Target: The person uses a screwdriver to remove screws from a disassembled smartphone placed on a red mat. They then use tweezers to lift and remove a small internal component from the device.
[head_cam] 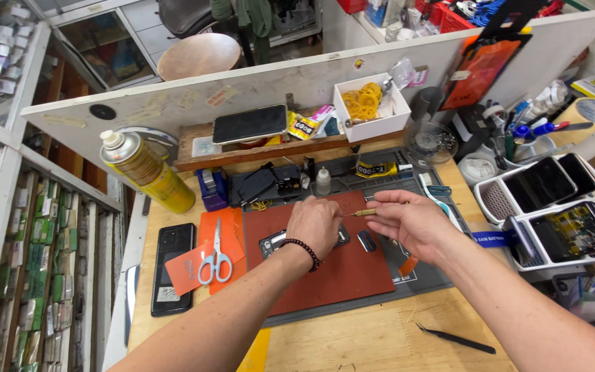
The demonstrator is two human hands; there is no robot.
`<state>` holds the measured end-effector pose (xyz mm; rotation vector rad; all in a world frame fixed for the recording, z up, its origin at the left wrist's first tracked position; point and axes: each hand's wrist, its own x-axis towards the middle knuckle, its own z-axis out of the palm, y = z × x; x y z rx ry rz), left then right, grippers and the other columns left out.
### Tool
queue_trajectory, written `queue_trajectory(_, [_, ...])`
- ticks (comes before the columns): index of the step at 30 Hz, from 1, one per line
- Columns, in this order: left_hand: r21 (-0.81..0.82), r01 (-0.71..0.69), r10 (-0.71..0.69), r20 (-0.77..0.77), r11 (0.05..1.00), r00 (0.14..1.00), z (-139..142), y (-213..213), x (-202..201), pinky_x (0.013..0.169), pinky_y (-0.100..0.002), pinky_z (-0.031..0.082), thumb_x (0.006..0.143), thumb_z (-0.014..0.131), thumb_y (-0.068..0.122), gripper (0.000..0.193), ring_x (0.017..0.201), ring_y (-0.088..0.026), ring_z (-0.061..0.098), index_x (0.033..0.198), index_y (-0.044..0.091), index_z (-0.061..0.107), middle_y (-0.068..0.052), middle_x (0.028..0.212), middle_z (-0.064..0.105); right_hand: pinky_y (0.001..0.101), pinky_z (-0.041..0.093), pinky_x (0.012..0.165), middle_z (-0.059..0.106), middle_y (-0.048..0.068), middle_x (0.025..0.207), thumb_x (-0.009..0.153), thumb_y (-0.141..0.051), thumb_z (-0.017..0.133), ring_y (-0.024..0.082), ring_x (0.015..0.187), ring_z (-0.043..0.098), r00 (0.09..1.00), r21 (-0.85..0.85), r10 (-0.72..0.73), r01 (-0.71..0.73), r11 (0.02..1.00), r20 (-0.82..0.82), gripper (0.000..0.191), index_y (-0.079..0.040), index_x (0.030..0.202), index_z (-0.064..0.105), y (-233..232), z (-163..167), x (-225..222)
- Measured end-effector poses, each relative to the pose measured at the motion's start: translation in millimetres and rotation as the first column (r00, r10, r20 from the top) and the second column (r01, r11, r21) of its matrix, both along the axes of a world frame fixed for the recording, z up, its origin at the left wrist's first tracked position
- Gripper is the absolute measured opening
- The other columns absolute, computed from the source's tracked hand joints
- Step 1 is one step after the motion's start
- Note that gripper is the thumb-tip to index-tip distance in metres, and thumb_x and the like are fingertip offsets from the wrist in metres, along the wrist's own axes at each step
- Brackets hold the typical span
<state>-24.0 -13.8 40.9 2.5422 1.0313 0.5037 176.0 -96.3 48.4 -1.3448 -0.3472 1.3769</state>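
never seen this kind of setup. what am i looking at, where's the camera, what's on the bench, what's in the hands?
One picture, from a camera on the person's head, looking down at their own bare hands; there is no machine. The left hand rests on a small dark phone part lying on a red work mat. The right hand pinches a thin brass-coloured tool, seemingly a small screwdriver. On the wooden bench: scissors on an orange card, a black phone, a yellow spray can, black tweezers, a white box of rubber bands, and white trays of phones on the right.
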Motion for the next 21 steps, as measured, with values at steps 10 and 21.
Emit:
queue_trajectory(10, [0.024,-0.088,0.088,0.006,0.996,0.996,-28,20,56,0.091,-0.046,0.048,0.082,0.074,0.012,0.007,0.1,-0.034,0.063,0.084,0.006,0.077,-0.013,0.092,0.075,0.0351,0.062,0.084,0.072,0.017,0.107,0.097,-0.006,0.061,0.025,0.096,0.073,0.995,-0.126,-0.075,0.083,0.989,0.064,0.022,0.003,0.116,0.063,-52,-16,52])
queue_trajectory(21, [0.006,-0.121,0.121,-0.014,0.993,0.993,-37,21,68,0.095,-0.044,0.049,0.086,0.071,0.01,0.012,0.102,-0.032,0.065,0.093,0.007,0.079,-0.012,0.095,0.076,0.034,0.062,0.083,0.074,0.016,0.106,0.095,-0.006,0.062,0.023,0.094,0.073,0.997,-0.124,-0.059,0.066,0.99,0.057,0.021,0.003,0.114,0.064,-67,-18,70])
